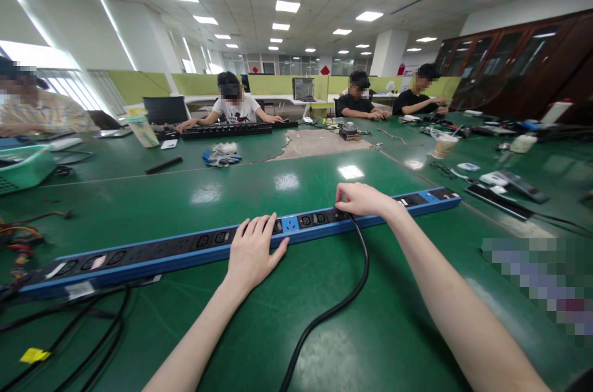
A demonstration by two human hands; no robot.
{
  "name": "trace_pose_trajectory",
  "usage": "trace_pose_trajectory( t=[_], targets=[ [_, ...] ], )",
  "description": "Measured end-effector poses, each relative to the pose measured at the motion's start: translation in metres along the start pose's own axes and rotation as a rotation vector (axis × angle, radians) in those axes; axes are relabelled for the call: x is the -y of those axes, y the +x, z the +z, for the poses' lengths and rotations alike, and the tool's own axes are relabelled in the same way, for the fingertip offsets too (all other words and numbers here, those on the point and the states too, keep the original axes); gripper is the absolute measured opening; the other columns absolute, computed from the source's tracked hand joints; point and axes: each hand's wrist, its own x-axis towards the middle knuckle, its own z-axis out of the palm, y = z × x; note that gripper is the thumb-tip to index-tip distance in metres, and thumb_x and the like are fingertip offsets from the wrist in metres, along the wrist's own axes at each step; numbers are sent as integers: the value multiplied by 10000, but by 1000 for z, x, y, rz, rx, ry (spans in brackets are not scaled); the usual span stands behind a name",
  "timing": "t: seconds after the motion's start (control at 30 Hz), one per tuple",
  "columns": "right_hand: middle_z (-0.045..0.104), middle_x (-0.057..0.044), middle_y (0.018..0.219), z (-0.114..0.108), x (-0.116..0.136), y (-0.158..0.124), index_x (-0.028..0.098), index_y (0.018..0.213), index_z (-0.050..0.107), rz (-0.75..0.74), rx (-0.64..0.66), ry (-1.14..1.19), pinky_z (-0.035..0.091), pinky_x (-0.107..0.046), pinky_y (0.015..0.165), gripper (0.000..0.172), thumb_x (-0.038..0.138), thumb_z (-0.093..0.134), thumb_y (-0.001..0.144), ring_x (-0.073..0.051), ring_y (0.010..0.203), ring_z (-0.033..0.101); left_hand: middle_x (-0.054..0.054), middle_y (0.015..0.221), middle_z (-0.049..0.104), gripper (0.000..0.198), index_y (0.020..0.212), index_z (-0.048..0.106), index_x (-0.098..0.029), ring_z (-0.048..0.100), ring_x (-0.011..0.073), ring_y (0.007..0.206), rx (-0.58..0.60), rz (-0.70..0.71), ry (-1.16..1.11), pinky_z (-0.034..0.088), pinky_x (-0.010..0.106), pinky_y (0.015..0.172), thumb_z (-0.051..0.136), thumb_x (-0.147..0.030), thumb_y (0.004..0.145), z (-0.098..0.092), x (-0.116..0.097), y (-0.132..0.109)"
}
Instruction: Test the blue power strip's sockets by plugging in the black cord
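Note:
A long blue and black power strip [176,245] lies slantwise across the green table, with black sockets and a blue socket section [290,224] along its top. My left hand [252,250] rests across the strip's middle, fingers stretched over the top and thumb apart along the near side. Further right, my right hand [359,199] pinches a black plug [341,214] at a socket. How deep the plug sits cannot be made out, as my fingers partly cover it. From it a thick black cord [343,302] curves down toward the near table edge.
Black cables [111,333] with a yellow tag [35,355] lie at lower left, near a green basket [28,166]. Work gloves [222,155] and a dark bar [164,165] lie beyond the strip. Several people sit around the table. A drink cup [445,145] stands at right.

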Motion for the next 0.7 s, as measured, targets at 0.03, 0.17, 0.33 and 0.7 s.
trace_pose_trajectory(
  t=[0.03, 0.17, 0.33, 0.7],
  targets=[
    [776, -64, 980, 2, 1, 1, 221, 1013, 672, 1, -27, -46, 402, -276, 650, 195, 394, 654, 923, -208, 828, 701, 165, 1448, 645, 648, 1535, 541, -184, 593, 355, 1335, 4, 0, 3, 369, 567, 1209, 500, -574, 1018, 0, 0, 0],
    [768, -65, 997, 5, 6, 2, 226, 1022, 665, -10, -58, -127, 368, -282, 637, 198, 403, 639, 937, -214, 840, 686, 167, 1443, 648, 649, 1536, 538, -180, 591, 352, 1338, 4, -1, 5, 361, 562, 1216, 500, -570, 1019, 0, 0, 0],
    [766, -59, 983, 4, 12, 0, 229, 1026, 666, -7, -56, -166, 351, -288, 633, 188, 393, 636, 938, -222, 843, 684, 165, 1437, 654, 639, 1533, 546, -197, 600, 354, 1331, -10, -6, -15, 367, 564, 1211, 506, -566, 1012, 0, -1, 0],
    [758, -67, 963, 6, 20, -1, 226, 1028, 671, -16, -71, -197, 341, -298, 636, 183, 379, 626, 939, -231, 841, 682, 165, 1446, 647, 640, 1525, 551, -185, 591, 353, 1332, 5, -11, -15, 360, 564, 1212, 499, -567, 1014, -1, -2, 1]
  ],
)
